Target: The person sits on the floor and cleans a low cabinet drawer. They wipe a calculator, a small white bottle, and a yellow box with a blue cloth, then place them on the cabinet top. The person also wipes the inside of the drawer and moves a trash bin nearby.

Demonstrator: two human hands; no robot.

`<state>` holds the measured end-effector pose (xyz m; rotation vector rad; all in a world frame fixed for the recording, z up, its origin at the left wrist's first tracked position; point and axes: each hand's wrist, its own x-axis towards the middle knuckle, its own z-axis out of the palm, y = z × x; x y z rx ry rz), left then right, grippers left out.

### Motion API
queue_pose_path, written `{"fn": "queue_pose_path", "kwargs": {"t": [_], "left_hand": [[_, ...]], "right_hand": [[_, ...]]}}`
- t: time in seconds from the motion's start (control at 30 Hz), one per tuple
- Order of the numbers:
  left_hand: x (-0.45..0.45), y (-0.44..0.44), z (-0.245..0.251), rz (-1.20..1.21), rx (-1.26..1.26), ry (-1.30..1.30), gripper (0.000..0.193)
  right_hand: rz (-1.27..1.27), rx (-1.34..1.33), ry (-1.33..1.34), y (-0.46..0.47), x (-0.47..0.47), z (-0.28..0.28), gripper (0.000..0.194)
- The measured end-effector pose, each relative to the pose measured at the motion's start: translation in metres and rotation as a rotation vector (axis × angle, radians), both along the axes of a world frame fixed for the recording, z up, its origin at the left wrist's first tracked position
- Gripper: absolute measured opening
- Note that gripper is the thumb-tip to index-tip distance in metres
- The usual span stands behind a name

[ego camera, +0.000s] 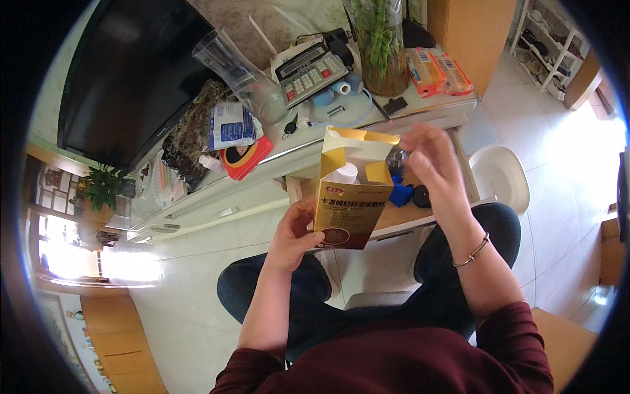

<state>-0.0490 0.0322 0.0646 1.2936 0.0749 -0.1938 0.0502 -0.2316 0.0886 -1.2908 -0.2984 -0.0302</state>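
Note:
A gold and dark red cardboard box (352,212) with printed writing stands upright in front of me, its top flaps raised. My left hand (298,236) grips its lower left side, thumb on the front face. Inside the box the white cap of a container (346,172) shows; the rest of it is hidden. My right hand (433,165) is raised just right of the top flap, slightly blurred, fingers partly curled; no object shows in it. Behind the box is a pulled-out drawer (408,216) holding a blue item (401,195) and a round black item (422,196).
On the cabinet top (295,143) are a calculator (312,71), a glass vase with green stems (384,49), orange packets (438,74), a clear empty vase (246,74), a red item (246,157) and a television (128,74). A white basin (502,177) stands on the floor at right.

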Motion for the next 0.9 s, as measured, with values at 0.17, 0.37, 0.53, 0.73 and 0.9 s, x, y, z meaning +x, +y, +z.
{"fn": "queue_pose_path", "kwargs": {"t": [0.17,0.37,0.53,0.73,0.9], "left_hand": [[0.002,-0.007,-0.017,-0.061,-0.044,0.053,0.065],[0.002,-0.008,-0.026,-0.07,-0.012,0.109,0.064],[0.002,-0.006,-0.023,-0.07,-0.01,0.094,0.063],[0.001,-0.006,-0.022,-0.019,0.053,0.057,0.062],[-0.005,0.0,-0.025,0.046,0.008,0.097,0.062]], "right_hand": [[0.283,0.248,0.267,0.011,-0.007,-0.009,0.053],[0.289,-0.04,0.039,0.019,-0.002,-0.016,0.027],[0.255,-0.152,-0.082,0.021,-0.002,-0.012,0.025],[0.183,-0.376,-0.253,0.023,-0.01,-0.002,0.029],[0.161,-0.611,-0.507,0.031,-0.02,-0.005,0.044]]}}
